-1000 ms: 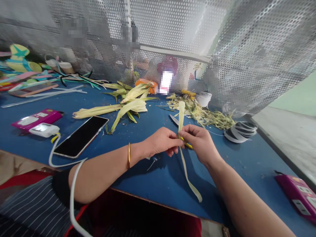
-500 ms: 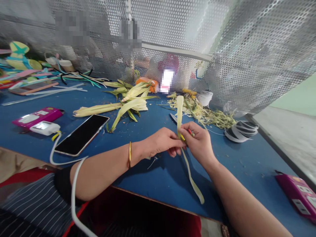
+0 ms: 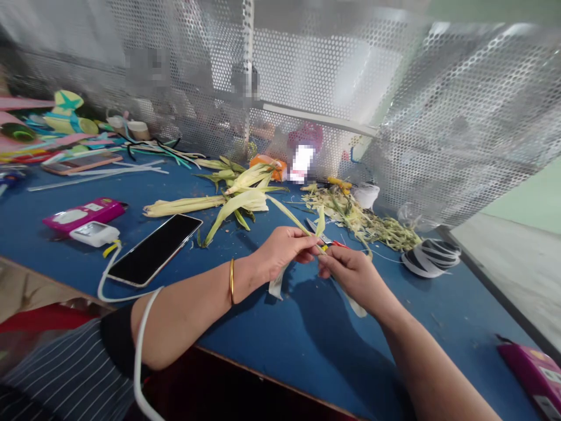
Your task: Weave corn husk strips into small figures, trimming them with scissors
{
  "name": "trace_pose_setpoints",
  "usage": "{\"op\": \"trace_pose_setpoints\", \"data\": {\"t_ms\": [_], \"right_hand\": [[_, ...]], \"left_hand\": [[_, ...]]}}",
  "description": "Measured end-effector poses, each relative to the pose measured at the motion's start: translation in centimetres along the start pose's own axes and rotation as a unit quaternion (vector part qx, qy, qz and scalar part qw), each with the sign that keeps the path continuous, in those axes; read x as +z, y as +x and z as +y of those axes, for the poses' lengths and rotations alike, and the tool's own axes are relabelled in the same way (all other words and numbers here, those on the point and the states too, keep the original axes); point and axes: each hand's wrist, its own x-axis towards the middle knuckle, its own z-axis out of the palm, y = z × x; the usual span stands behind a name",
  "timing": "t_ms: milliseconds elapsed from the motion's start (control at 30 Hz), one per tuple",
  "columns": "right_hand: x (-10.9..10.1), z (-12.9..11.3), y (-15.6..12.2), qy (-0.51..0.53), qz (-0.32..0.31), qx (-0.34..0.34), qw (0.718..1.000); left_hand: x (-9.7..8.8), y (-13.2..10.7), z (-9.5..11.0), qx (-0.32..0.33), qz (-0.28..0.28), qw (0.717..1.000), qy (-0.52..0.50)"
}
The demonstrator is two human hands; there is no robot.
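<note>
My left hand [image 3: 289,248] and my right hand [image 3: 350,270] meet over the front of the blue table, fingers pinched on pale corn husk strips [image 3: 291,215]. One strip end stands up between the hands, one slants up to the left, and others hang below each hand. The exact crossing of the strips is hidden by my fingers. Just behind the hands lie scissors [image 3: 338,244] with red on the handle, partly covered. Further back on the left is a pile of corn husks [image 3: 245,202].
A black phone [image 3: 155,248], a magenta box [image 3: 85,213] and a white cable [image 3: 139,356] lie to the left. Husk scraps [image 3: 350,216] and a black-and-white roll [image 3: 430,257] are at the right. A perforated metal screen [image 3: 315,64] stands behind. Another magenta box [image 3: 532,374] sits far right.
The tall upright husk strip has been folded down, and strip ends now point left and hang below both hands. The scissors show more. The view has tilted slightly upward.
</note>
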Motion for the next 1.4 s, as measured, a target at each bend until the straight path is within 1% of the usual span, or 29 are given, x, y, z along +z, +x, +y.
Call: {"op": "trace_pose_setpoints", "data": {"t_ms": [67,133,167,233,267,300,333,367,400,433,500,567,633,700,767,833,867,967,1033,1100,1133,1200,1267,1300,1333,1367,1400], "right_hand": [[0.3,-0.1,-0.1,-0.054,0.040,-0.030,0.997],[0.3,-0.1,-0.2,-0.144,0.102,-0.072,0.982],[0.2,-0.1,-0.3,-0.189,0.141,-0.099,0.967],[0.1,-0.3,-0.6,-0.257,0.227,-0.155,0.926],[0.1,-0.4,-0.7,-0.279,0.262,-0.178,0.906],[0.2,-0.5,-0.9,-0.293,0.280,-0.197,0.893],[0.4,-0.6,-1.0,-0.297,0.278,-0.210,0.889],[0.8,-0.7,-1.2,-0.288,0.258,-0.213,0.897],[1.3,-0.7,-1.2,-0.265,0.219,-0.205,0.917],[1.8,-0.7,-1.2,-0.230,0.184,-0.177,0.939],[3.1,-0.6,-1.0,-0.131,0.127,-0.093,0.979],[4.2,-0.3,-0.7,-0.027,0.092,-0.034,0.995],[4.8,-0.2,-0.5,0.068,0.063,0.003,0.996],[4.8,-0.2,-0.4,0.157,0.029,0.037,0.987],[4.5,-0.4,-0.5,0.215,-0.010,0.063,0.975],[4.1,-0.6,-0.6,0.221,-0.042,0.068,0.972],[4.0,-0.7,-0.6,0.211,-0.052,0.065,0.974],[3.7,-0.8,-0.8,0.153,-0.050,0.035,0.986],[3.5,-0.7,-1.0,0.084,-0.018,-0.001,0.996],[3.3,-0.6,-1.2,-0.001,0.058,-0.041,0.997],[3.0,-0.4,-1.3,-0.037,0.111,-0.057,0.991],[2.4,-0.2,-1.4,-0.084,0.229,-0.077,0.967],[1.6,0.2,-1.1,-0.093,0.317,-0.087,0.940],[1.1,0.4,-0.8,-0.085,0.343,-0.086,0.932],[0.6,0.6,-0.5,-0.069,0.354,-0.082,0.929],[0.2,0.8,-0.2,-0.050,0.349,-0.072,0.933],[-0.1,1.0,0.2,-0.026,0.332,-0.058,0.941]], "left_hand": [[0.0,0.2,-0.1,-0.003,0.018,1.000,-0.004],[-0.2,0.3,-0.1,-0.014,0.014,0.999,-0.028],[-0.3,0.4,0.0,-0.020,0.005,0.999,-0.049],[-0.5,0.4,0.1,-0.036,-0.020,0.994,-0.100],[-0.6,0.4,0.1,-0.040,-0.031,0.991,-0.126],[-0.7,0.4,0.1,-0.038,-0.041,0.988,-0.147],[-0.7,0.4,0.1,-0.028,-0.048,0.985,-0.160],[-0.6,0.3,0.0,-0.013,-0.053,0.984,-0.169],[-0.5,0.2,-0.1,0.002,-0.061,0.983,-0.174],[-0.4,0.2,-0.2,0.010,-0.068,0.982,-0.177],[-0.1,0.1,-0.4,0.016,-0.075,0.979,-0.188],[0.1,0.1,-0.5,0.018,-0.073,0.978,-0.195],[0.1,0.1,-0.5,0.020,-0.066,0.979,-0.191],[0.0,0.1,-0.5,0.021,-0.052,0.981,-0.183],[-0.1,0.1,-0.5,0.026,-0.021,0.984,-0.177],[-0.1,0.1,-0.5,0.038,0.013,0.984,-0.173],[-0.1,0.1,-0.5,0.043,0.020,0.984,-0.171],[-0.2,0.2,-0.4,0.053,0.010,0.985,-0.167],[-0.4,0.3,-0.2,0.046,0.000,0.986,-0.163],[-0.6,0.4,-0.1,0.033,-0.004,0.986,-0.161],[-0.6,0.4,0.0,0.024,-0.007,0.987,-0.162],[-0.7,0.4,0.1,0.009,-0.013,0.985,-0.172],[-0.7,0.5,0.3,-0.004,-0.021,0.982,-0.188],[-0.7,0.5,0.3,-0.010,-0.027,0.980,-0.196],[-0.8,0.5,0.4,-0.015,-0.034,0.979,-0.203],[-0.8,0.5,0.4,-0.021,-0.042,0.977,-0.206],[-0.9,0.6,0.4,-0.027,-0.051,0.976,-0.208]]}}
